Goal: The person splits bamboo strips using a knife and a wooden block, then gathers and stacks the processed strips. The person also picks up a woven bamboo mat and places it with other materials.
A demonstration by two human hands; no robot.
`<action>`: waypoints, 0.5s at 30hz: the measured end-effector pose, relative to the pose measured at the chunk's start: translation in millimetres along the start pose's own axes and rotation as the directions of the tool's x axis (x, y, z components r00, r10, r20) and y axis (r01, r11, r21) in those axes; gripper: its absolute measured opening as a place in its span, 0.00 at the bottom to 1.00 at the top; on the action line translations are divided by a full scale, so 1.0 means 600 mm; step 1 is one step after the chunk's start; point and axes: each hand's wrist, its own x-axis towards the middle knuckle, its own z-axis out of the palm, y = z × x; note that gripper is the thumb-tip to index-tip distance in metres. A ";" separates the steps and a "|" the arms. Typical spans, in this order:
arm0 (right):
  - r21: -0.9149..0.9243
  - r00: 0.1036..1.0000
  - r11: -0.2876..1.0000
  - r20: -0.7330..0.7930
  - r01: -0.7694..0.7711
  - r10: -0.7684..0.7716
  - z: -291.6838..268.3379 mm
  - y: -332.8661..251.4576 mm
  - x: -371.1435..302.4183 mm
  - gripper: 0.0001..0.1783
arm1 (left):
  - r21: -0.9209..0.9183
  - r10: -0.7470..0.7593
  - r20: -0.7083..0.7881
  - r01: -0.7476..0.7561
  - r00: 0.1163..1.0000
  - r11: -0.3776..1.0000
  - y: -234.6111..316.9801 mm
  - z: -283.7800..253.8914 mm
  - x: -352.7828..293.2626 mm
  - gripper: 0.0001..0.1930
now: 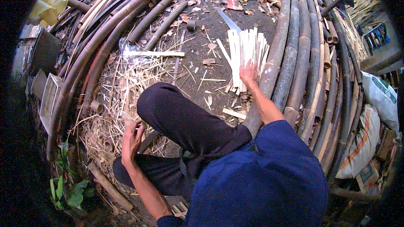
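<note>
Bamboo strips (247, 47) lie lengthwise, pointing forward

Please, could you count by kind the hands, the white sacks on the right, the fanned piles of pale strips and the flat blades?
Hands: 2 (left hand, right hand)
White sacks: 2
Fanned pile of pale strips: 1
Flat blade: 1
Total: 6

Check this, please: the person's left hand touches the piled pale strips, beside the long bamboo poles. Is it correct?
Wrong hand: the right hand, not the left hand, touches the piled pale strips, beside the long bamboo poles, as the head view shows.
</note>
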 end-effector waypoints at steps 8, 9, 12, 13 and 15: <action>0.138 0.953 0.944 0.075 -0.300 0.292 0.070 0.095 0.049 0.50 | 0.002 -0.019 0.098 0.019 0.995 1.000 0.009 0.014 0.030 0.16; 0.148 0.950 0.941 0.117 -0.306 0.290 0.071 0.077 0.035 0.50 | 0.021 -0.036 0.100 0.034 0.994 0.999 0.006 0.012 0.027 0.16; 0.127 0.947 0.939 0.074 -0.319 0.311 0.043 0.067 0.026 0.47 | 0.090 -0.006 0.066 0.000 0.998 0.996 0.026 0.010 0.018 0.15; 0.094 0.953 0.949 -0.013 -0.300 0.303 0.035 0.062 0.027 0.46 | 0.070 0.016 0.077 -0.021 0.997 0.997 0.008 0.010 0.019 0.16; 0.128 0.975 0.978 -0.126 -0.166 0.182 0.012 0.041 0.008 0.42 | 0.015 -0.012 0.124 0.010 0.992 1.000 0.011 0.005 0.019 0.16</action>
